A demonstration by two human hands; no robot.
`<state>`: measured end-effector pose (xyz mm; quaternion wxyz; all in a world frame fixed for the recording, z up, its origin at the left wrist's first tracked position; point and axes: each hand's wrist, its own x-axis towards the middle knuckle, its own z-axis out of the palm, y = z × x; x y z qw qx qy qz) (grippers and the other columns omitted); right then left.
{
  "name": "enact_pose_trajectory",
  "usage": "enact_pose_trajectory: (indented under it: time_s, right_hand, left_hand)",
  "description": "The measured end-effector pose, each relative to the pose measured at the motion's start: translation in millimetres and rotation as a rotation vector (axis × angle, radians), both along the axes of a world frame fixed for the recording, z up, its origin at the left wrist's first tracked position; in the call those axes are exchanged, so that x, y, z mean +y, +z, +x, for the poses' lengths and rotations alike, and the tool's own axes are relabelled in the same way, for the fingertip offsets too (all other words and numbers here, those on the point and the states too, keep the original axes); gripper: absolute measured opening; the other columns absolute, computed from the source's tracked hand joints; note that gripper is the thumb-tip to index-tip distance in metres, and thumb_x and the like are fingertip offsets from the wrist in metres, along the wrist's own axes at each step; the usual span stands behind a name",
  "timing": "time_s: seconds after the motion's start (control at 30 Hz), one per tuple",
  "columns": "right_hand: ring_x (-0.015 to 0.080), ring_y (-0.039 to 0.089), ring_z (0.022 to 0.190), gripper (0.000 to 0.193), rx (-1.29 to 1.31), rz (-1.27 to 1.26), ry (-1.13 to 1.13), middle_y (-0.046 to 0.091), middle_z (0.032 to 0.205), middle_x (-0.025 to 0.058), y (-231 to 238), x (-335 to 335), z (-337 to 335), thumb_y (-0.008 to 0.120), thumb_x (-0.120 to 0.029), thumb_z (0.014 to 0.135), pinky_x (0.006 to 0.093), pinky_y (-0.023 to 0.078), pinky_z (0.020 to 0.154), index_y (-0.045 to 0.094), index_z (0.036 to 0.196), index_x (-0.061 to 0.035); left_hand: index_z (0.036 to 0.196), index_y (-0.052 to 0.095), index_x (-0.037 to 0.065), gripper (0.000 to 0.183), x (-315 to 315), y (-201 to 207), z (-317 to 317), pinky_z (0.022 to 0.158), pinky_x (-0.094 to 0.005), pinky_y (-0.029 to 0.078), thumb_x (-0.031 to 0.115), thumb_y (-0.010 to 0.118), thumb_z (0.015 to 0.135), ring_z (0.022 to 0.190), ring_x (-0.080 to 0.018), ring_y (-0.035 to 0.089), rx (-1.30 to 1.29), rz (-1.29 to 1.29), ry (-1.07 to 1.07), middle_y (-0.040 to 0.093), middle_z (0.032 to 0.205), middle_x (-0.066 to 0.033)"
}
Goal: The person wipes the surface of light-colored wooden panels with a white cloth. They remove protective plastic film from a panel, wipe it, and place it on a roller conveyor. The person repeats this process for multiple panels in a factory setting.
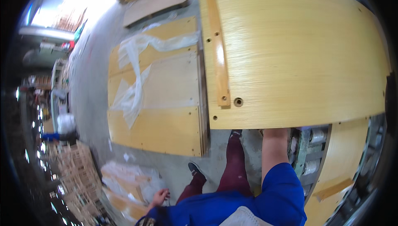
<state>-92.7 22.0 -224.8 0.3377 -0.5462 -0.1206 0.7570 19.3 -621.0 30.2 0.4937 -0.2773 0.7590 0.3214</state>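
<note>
Strong daylight came in at upper left of frame, blown out to white. Panel (290, 47) at upper right was bright w/ a mild sheen; plastic sheet (137, 72) glared. Lower left stayed dim & smeared. Heavy fisheye bend toward the rim, black vignette all round, slight motion blur throughout.

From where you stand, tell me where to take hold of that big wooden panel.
Probably by its near long edge, from below and your side. The wooden panel lies flat and wide, its near edge overhanging open space, so fingers can hook under. The right hand already reaches beneath that edge. The strip along the left end would be a narrower hold.
</note>
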Motion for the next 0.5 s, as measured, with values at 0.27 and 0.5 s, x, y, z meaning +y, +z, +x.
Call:
enact_pose_trajectory:
  time_s: [0.27, 0.5]
  right_hand:
    - [0.0183, 0.055, 0.060, 0.008, -0.023, -0.061, 0.702, 0.055, 0.073, 0.0042, -9.7, -144.5, 72.7, 0.056, -0.016, 0.083, 0.0345, 0.049, 0.051, 0.054, 0.087, -0.0099]
    - [0.0204, 0.064, 0.058, 0.026, -0.329, 0.272, 1.983, 0.061, 0.077, 0.0085, 58.6, -295.0, 158.0, 0.058, -0.010, 0.079, 0.0309, 0.048, 0.044, 0.056, 0.105, -0.0070]
  left_hand:
    - [0.118, 0.056, 0.004, 0.037, 13.9, 24.5, 14.5, 0.070, -0.0299, 0.049, 0.030, 0.051, 0.092, 0.081, -0.0158, 0.062, 0.212, 0.008, -0.051, 0.063, 0.096, -0.0078]
    - [0.115, 0.056, 0.004, 0.035, -40.4, 5.0, 169.6, 0.073, -0.0312, 0.049, 0.026, 0.052, 0.089, 0.079, -0.0161, 0.061, 0.465, 0.049, 0.259, 0.063, 0.094, -0.0081]
